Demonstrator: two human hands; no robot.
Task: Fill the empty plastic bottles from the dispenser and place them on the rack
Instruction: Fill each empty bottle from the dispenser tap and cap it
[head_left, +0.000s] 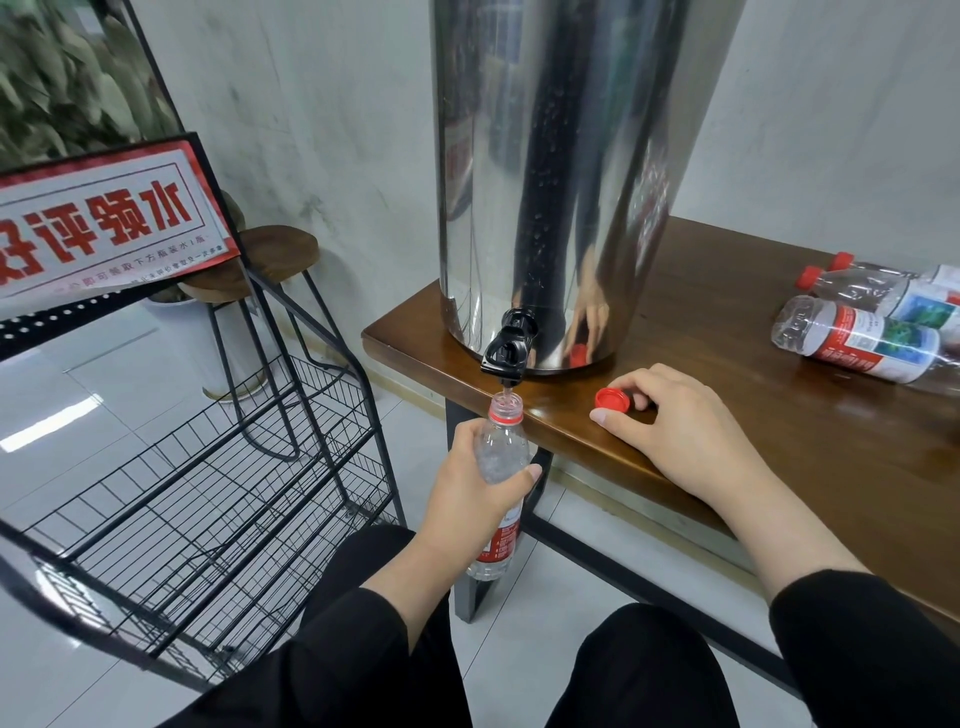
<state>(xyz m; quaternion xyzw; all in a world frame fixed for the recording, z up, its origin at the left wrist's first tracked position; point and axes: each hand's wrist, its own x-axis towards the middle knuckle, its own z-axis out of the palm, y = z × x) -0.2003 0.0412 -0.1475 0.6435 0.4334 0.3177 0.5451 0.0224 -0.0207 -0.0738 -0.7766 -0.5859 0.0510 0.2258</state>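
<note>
The left hand (470, 488) grips a clear plastic bottle (501, 457) under the steel dispenser's black tap (509, 349), filling. The right hand's fingers (641, 400) pinch its red cap (612, 399) on the brown wooden table (779, 415). Three empty clear bottles (872, 327) wait there; the black wire rack (208, 493) holds no bottles.

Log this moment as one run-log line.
left hand: holds open bottle under tap | right hand: holds red cap on table | rack: no bottles
</note>
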